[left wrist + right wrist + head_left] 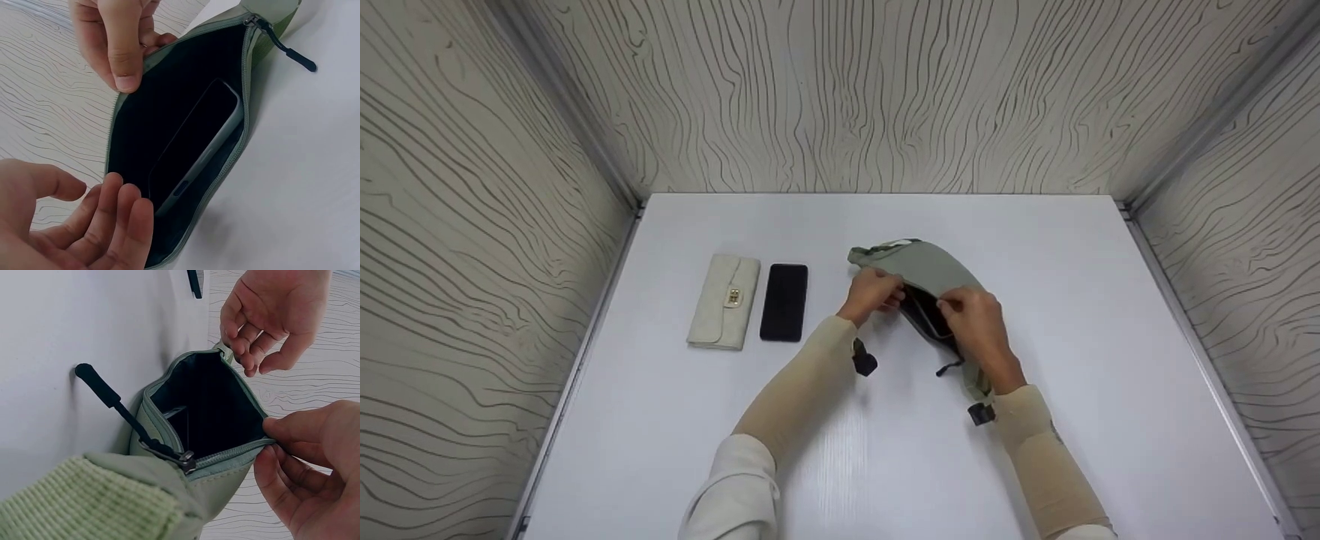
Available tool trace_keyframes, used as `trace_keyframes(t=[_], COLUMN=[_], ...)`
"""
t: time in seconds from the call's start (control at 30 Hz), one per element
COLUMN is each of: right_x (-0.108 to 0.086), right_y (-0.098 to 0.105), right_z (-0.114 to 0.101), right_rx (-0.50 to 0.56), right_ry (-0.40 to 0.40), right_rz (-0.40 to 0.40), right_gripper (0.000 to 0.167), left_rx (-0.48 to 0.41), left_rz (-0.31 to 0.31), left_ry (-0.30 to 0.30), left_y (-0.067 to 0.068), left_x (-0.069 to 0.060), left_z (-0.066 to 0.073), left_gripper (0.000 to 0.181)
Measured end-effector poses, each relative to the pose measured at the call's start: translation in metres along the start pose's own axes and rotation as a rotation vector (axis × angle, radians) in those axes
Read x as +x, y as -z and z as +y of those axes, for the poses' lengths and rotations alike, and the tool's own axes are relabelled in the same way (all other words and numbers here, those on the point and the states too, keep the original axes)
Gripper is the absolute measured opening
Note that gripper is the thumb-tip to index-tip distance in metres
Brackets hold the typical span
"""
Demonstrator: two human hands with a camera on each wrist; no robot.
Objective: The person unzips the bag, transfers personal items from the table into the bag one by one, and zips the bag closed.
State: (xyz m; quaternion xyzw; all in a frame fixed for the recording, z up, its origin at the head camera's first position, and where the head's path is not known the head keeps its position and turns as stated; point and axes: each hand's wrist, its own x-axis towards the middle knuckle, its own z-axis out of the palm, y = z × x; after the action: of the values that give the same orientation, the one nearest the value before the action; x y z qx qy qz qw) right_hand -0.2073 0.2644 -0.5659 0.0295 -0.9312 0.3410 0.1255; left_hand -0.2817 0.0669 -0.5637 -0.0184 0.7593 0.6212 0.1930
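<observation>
A grey-green zipped bag (926, 262) lies on the white table with its mouth unzipped. My right hand (981, 326) pinches the rim between thumb and fingers, clearest in the right wrist view (320, 478). At the other end of the mouth is my left hand (872, 292), its fingers loosely bent beside the rim in the left wrist view (73, 230); whether they touch it I cannot tell. Inside the dark lining rests a phone-like object (209, 143) with a pale edge. A black zip pull (98, 385) hangs at the near end.
Left of the bag, a black phone (784, 303) lies on the table (840, 465). Farther left is a cream wallet (711, 307) with a gold clasp. Wood-patterned panels (840, 97) stand behind and at both sides.
</observation>
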Motion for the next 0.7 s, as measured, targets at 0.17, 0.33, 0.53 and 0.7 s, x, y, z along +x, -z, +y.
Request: trace_keyframes(t=[0.17, 0.33, 0.53, 0.7], right_x=[0.0, 0.0, 0.0, 0.0], right_y=[0.0, -0.001, -0.002, -0.001], right_z=[0.0, 0.0, 0.001, 0.001], right_rx=[0.007, 0.016, 0.019, 0.016], right_ry=[0.004, 0.014, 0.003, -0.006], right_rz=[-0.002, 0.003, 0.004, -0.01], right_gripper=[0.011, 0.01, 0.012, 0.013], left_rx=[-0.002, -0.007, 0.021, 0.023], left_rz=[-0.012, -0.006, 0.016, 0.022], left_ry=[-0.021, -0.019, -0.012, -0.006], left_y=[0.005, 0.009, 0.012, 0.014], left_x=[-0.003, -0.004, -0.004, -0.004], left_z=[0.003, 0.008, 0.013, 0.015], left_gripper=[0.028, 0.025, 0.023, 0.023])
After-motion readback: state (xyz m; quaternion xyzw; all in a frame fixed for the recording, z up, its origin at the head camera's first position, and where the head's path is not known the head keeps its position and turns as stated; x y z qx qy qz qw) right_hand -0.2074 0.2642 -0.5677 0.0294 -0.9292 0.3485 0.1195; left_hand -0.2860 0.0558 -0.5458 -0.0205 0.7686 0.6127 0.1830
